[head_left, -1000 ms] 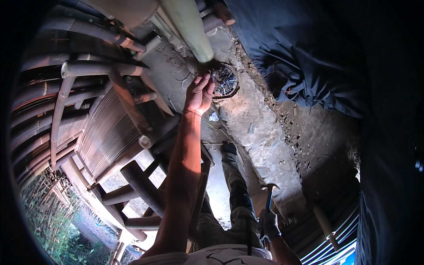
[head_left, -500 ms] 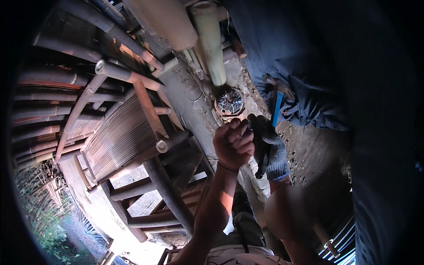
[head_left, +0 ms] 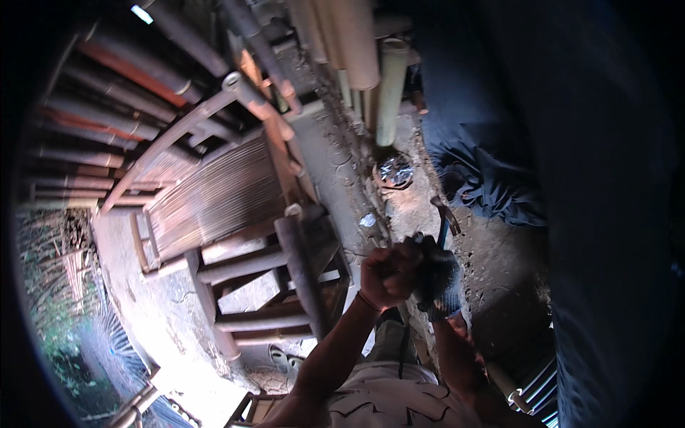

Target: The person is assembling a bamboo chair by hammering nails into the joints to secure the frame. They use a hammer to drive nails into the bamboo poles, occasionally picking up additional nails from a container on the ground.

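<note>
Bare and curled into a fist, the left hand (head_left: 385,277) sits close against the right hand (head_left: 438,279), which wears a dark knit glove and grips a hammer (head_left: 443,234) by its blue handle, head pointing to the far side; whether the fist encloses anything, I cannot tell. Beyond them, a round bowl (head_left: 394,187) of shiny metal pieces (head_left: 397,172) rests on the ground, just short of the near end of a pale green bamboo pole (head_left: 391,93). Grey, uneven floor (head_left: 325,171) runs along the middle, with a white scrap (head_left: 367,220) lying left of the hammer, while shadowed brown soil (head_left: 499,264) spreads on the right. Dark blue cloth (head_left: 492,143) hangs in folds along the far right. On the left stands a bamboo bench (head_left: 221,192) with a slatted surface; near left, strong light whitens the floor, and greenery (head_left: 61,357) shows outside.
</note>
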A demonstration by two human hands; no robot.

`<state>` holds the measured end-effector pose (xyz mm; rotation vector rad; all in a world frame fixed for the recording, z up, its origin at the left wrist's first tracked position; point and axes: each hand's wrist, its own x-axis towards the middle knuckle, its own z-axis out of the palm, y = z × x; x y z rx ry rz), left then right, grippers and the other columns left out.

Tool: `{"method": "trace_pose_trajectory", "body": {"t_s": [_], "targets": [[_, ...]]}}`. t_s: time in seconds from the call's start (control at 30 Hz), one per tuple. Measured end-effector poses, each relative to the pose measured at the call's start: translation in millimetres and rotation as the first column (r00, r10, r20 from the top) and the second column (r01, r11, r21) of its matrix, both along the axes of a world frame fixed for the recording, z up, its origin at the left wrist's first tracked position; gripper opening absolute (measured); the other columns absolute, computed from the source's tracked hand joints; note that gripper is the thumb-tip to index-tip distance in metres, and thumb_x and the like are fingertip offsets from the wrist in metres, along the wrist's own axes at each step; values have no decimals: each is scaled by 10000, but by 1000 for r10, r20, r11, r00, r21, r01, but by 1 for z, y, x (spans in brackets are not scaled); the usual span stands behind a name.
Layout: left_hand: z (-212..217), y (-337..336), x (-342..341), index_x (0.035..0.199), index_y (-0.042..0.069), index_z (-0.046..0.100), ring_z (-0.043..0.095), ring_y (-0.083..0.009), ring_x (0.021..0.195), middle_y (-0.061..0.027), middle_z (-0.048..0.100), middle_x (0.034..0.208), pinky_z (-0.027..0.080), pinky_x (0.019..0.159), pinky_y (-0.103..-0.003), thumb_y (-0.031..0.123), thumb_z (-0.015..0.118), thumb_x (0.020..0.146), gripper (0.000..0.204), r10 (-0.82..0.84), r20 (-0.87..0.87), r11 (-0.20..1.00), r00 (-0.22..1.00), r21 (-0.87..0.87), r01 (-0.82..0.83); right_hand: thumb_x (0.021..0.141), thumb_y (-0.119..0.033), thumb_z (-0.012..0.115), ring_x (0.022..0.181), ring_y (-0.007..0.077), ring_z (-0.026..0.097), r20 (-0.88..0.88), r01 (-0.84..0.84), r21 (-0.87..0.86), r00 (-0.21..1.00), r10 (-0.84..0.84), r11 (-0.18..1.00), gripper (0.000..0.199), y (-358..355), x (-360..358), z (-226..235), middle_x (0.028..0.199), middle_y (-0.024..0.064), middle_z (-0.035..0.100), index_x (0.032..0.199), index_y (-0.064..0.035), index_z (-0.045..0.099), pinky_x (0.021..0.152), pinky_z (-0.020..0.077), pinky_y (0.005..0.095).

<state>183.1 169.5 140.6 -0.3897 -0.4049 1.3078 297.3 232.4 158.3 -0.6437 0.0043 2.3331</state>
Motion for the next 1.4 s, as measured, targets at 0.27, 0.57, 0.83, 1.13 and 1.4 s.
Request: {"method": "trace_pose_trajectory", "body": {"t_s": [0.27, 0.57, 0.83, 1.13, 1.4], "targets": [[-2, -203, 30, 1084, 37, 587, 527, -129, 630, -74, 583, 888, 424, 518, -239, 307, 476, 959, 317, -283, -265, 932, 922, -303, 199, 792, -235, 561, 929, 314, 603, 177, -279, 157, 952, 251, 947, 444, -173, 54, 34, 1034, 185, 589, 1128, 56, 556, 889, 498, 413], [-2, -334, -16, 1206, 59, 579, 658, -202, 842, -78, 647, 967, 547, 784, -335, -19, 663, 831, 392, -259, -927, 946, -272, -186, -266, 774, -135, 538, 1138, 299, 517, 357, -65, 201, 934, -11, 977, 405, -338, 8, 48, 1143, 176, 570, 1129, 61, 541, 1039, 393, 413], [-60, -359, -23, 1253, 95, 567, 678, -273, 996, -117, 684, 1058, 539, 838, -371, 21, 694, 766, 508, -9, -691, 958, 723, -213, -192, 781, -35, 542, 1276, 247, 527, 694, -410, 533, 712, -105, 740, 424, -406, -46, 114, 1320, 158, 606, 1187, 34, 646, 1037, 412, 336], [78, -376, -63, 1188, 50, 600, 372, -49, 617, 56, 381, 742, 323, 539, -202, 83, 461, 971, 260, -163, -946, 967, 281, -209, -145, 936, -182, 576, 594, 50, 567, 940, -565, 259, 333, -71, 783, 339, -376, -44, 162, 837, 43, 679, 1214, 6, 631, 509, 450, 220], [84, -393, -32, 1195, 49, 595, 311, -19, 565, 67, 379, 714, 254, 500, -197, 197, 462, 966, 304, -93, -995, 976, 23, -96, -197, 895, -253, 716, 653, 37, 551, 928, -800, 372, 340, -155, 471, 334, -366, -9, 118, 767, -13, 638, 1141, -30, 680, 552, 468, 244]]}}
